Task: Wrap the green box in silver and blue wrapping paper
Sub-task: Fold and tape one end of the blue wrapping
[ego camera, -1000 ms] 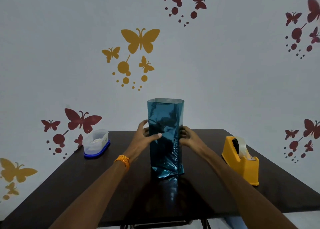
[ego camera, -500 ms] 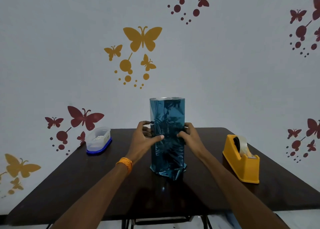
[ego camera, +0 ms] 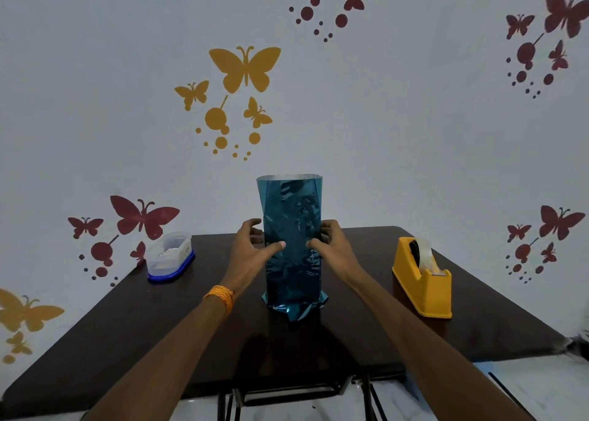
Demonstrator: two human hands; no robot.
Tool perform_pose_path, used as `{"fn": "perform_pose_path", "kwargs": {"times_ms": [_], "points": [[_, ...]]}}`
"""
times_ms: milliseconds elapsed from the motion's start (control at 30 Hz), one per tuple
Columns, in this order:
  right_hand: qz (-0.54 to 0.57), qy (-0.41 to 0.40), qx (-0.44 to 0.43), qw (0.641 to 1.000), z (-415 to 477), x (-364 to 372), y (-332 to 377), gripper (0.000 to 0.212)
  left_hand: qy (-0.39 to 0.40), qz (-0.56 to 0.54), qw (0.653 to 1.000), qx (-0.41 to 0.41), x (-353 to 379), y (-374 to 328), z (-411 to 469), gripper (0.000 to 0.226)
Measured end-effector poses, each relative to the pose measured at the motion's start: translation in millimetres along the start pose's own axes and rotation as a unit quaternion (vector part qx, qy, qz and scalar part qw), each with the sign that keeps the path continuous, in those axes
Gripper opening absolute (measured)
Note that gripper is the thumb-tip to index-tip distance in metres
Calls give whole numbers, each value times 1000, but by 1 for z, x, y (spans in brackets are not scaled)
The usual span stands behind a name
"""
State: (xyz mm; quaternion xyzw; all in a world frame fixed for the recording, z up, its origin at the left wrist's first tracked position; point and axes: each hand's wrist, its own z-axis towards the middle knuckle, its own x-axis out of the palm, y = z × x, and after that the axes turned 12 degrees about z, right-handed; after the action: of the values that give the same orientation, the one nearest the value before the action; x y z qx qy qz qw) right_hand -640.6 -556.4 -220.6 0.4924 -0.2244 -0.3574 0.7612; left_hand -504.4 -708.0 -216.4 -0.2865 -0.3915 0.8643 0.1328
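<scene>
Blue paper tube upright on worktop; left hand, right hand fingers clamped round its sides, thumbs on front, probably holding seam shut. At 3 o'clock: tape dispenser, ready.

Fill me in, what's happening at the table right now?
A person steadies an upright tube of blue paper on the table, left hand and right hand curled around its sides, thumbs on the front. The top end stands open with silver showing; the bottom end is crumpled against the table. What is inside cannot be seen. A tape dispenser stands to the right and a tub to the left, both untouched.
</scene>
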Motion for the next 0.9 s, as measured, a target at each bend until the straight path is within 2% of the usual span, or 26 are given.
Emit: {"fn": "perform_pose_path", "kwargs": {"times_ms": [67, 133, 200, 233, 300, 367, 433, 533, 600, 667, 767, 900], "points": [[-27, 7, 3, 1000, -5, -6, 5, 53, -110, -30, 993, 0, 2, -8, -9, 56], [-57, -12, -13, 998, -14, -20, 13, 52, -236, -55, 970, 31, 9, -28, -26, 31], [-84, -71, -43, 993, -26, -42, 23, 37, -253, -43, 962, 95, 23, -52, -45, 11], [-107, -110, -56, 987, -33, -57, 27, 27, -226, -29, 966, 125, 37, -62, -53, 6], [-165, -185, -73, 966, -48, -86, 32, 9, -135, -12, 979, 150, 70, -75, -61, 10], [-231, -248, -65, 939, -63, -121, 32, 17, -9, -11, 989, 150, 112, -88, -66, 12], [-285, -284, -39, 915, -79, -152, 28, 20, 113, 6, 983, 141, 154, -94, -71, 13], [-331, -323, -12, 887, -94, -190, 22, 16, 244, 9, 964, 108, 205, -100, -77, 35], [-317, -313, 33, 895, -94, -204, 17, 31, 264, 21, 957, 116, 225, -104, -78, 45], [-227, -282, 121, 925, -87, -207, 14, 45, 251, 37, 958, 134, 236, -106, -75, 42], [-96, -274, 191, 938, -75, -206, 9, 38, 233, 48, 963, 129, 247, -98, -66, 43], [-77, -275, 208, 936, -65, -206, 7, 33, 228, 36, 965, 124, 255, -87, -65, 43]]}}
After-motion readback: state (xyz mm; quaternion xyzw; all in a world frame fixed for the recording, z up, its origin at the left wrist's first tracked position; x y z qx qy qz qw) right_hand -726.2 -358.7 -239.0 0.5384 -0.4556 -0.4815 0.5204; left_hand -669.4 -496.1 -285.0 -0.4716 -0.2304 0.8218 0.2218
